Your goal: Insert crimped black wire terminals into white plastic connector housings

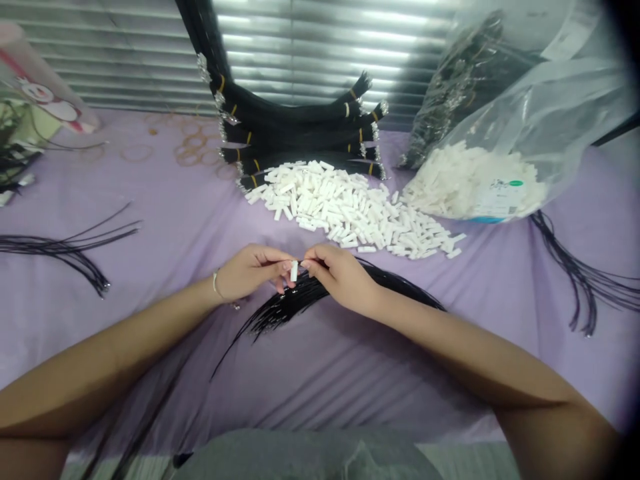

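My left hand (263,270), a bracelet at its wrist, pinches a small white plastic connector housing (294,271) between thumb and fingertips. Close against it, my right hand (340,275) is closed in a pinch by the housing's upper end. A thin dark wire end seems to be in that pinch, though the fingers cover most of it. Below both hands a loose bundle of black wires (285,308) lies on the purple cloth, metal tips toward the left. Just beyond the hands spreads a pile of white connector housings (345,207).
Bundles of black wires tied with yellow bands (300,127) lie behind the pile. A clear bag of white pieces (480,180) stands right. Loose wires lie at left (65,250) and right (575,273). Rubber bands (193,143) and a pink container (45,80) sit back left.
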`<act>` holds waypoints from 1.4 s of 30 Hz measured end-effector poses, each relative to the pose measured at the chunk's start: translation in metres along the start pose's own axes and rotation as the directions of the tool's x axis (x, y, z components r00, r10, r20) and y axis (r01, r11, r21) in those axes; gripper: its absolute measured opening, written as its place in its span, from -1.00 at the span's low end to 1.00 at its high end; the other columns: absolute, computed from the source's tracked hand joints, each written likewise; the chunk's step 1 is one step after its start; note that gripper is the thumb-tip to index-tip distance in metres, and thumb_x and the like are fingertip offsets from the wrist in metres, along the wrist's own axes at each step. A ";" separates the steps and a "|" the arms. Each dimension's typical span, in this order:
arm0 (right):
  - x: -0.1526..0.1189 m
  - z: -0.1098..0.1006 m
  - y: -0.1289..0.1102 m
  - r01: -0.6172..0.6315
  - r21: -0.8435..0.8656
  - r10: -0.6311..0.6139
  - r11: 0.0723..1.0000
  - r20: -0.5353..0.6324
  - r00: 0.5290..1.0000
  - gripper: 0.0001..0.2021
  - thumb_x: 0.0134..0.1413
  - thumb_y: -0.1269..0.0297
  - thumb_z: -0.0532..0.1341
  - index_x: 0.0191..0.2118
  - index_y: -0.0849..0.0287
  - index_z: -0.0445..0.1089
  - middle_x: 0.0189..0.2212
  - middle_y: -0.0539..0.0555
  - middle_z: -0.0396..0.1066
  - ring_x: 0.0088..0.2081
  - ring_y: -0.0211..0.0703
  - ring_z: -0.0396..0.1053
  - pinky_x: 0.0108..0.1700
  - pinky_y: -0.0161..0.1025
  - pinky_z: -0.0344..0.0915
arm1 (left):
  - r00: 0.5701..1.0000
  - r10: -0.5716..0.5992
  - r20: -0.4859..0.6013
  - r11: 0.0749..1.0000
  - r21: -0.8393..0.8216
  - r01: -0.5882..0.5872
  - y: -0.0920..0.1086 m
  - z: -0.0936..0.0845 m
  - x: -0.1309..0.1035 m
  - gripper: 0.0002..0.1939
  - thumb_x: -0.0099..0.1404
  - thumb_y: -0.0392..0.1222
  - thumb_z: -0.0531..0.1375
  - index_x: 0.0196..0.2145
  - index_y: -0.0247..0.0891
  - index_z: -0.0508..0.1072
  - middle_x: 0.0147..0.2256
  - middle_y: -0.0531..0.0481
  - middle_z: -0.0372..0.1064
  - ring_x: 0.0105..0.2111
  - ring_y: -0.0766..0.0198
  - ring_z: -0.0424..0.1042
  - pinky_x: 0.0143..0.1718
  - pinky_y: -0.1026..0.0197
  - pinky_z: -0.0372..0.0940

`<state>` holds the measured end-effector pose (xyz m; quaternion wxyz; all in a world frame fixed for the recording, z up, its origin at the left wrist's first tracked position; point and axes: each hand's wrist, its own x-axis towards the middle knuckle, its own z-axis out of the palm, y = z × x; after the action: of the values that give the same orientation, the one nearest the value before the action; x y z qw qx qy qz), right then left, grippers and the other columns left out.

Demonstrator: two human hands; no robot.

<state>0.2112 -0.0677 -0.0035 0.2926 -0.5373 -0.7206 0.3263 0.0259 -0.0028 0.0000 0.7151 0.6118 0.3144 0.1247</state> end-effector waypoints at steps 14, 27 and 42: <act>0.002 -0.006 0.004 0.060 0.009 -0.060 0.998 -0.038 0.997 -0.88 0.13 0.41 0.08 -0.35 0.25 0.35 -0.43 0.04 0.33 -0.36 -0.29 0.26 -0.27 -0.32 0.17 | 0.997 -0.066 -0.047 0.996 -0.068 0.063 -0.001 0.001 0.001 -0.79 0.19 -0.19 0.21 -0.34 -0.45 0.46 -0.51 0.01 0.41 -0.58 0.48 0.38 -0.50 0.46 0.35; -0.004 -0.017 -0.003 0.131 -0.013 -0.130 0.991 -0.242 0.962 -0.93 0.08 0.44 0.17 -0.33 0.23 0.41 -0.43 -0.02 0.41 -0.39 -0.38 0.32 -0.33 -0.41 0.24 | 0.992 -0.093 -0.086 0.987 -0.143 0.080 -0.004 0.000 0.001 -0.78 0.21 -0.17 0.20 -0.32 -0.45 0.44 -0.51 0.02 0.41 -0.55 0.47 0.41 -0.46 0.47 0.35; -0.004 -0.006 -0.001 -0.087 0.095 0.103 0.992 -0.184 0.978 -0.82 0.02 0.36 0.18 -0.43 0.18 0.10 -0.47 -0.04 0.38 -0.45 -0.33 0.31 -0.40 -0.35 0.21 | 0.991 -0.064 -0.119 0.995 -0.078 0.055 -0.002 0.004 0.001 -0.88 0.19 -0.29 0.21 -0.35 -0.45 0.47 -0.50 -0.02 0.45 -0.53 0.42 0.45 -0.42 0.45 0.38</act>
<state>0.2161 -0.0703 0.0001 0.3664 -0.5864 -0.6484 0.3184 0.0286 -0.0061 -0.0020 0.7203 0.5666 0.3703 0.1519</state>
